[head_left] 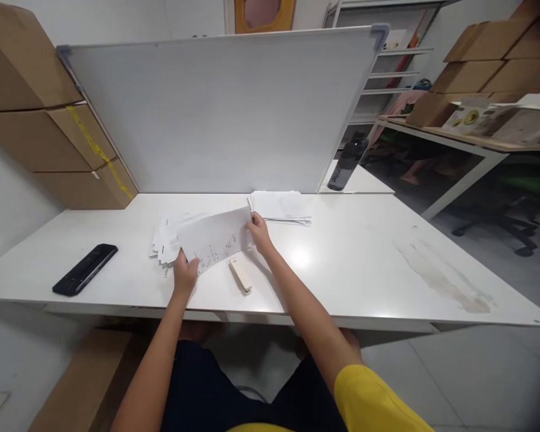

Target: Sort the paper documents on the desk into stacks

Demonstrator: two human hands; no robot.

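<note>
A printed sheet of paper (218, 234) is stretched between my two hands, tilted above the white table. Its left lower corner is gripped by my left hand (185, 273), fingers closed. My right hand (260, 233) pinches its right edge. Whether it is one sheet or several together, I cannot tell. Just below the paper lies a cream stapler (240, 276). A loose pile of papers (164, 240) rests behind my left hand, partly covered by the held sheet. Beyond my right hand is another paper stack (279, 206).
A black tray-like object (85, 270) lies at the table's left. A whiteboard (225, 114) stands along the back, beside stacked cardboard boxes (81, 141). A dark bottle (348, 161) stands behind on the right. The table (364, 258) has a smudge at its right end.
</note>
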